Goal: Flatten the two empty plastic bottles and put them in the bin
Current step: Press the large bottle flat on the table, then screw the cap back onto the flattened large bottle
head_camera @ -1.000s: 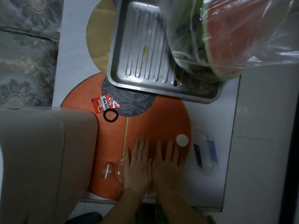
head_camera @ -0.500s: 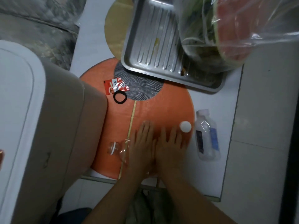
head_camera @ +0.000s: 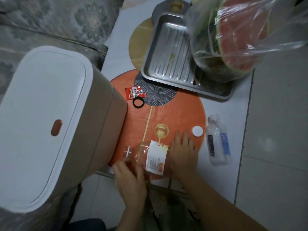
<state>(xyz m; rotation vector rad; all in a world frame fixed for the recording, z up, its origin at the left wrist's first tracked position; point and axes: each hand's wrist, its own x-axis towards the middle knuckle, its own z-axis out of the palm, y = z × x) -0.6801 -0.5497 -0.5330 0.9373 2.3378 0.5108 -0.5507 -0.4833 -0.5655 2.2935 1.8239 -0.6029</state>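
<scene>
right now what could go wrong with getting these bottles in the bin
The bin lid looks closed, and both hands are busy: the left hand grips the flattened bottle, so opening it may be awkward. With its white cap off, the bottle may spring back. The second bottle near the table edge could roll off.

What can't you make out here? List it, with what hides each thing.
All in the head view:
- Left hand: motion-blurred, so its grip on the flattened bottle is unclear.
- The bottle's base: covered by the right hand.
- Label print on both bottles, including the second bottle: too small to read.
- Inside of the bin: hidden by its closed lid.
- Tray: far corner covered by the plastic bag.
</scene>
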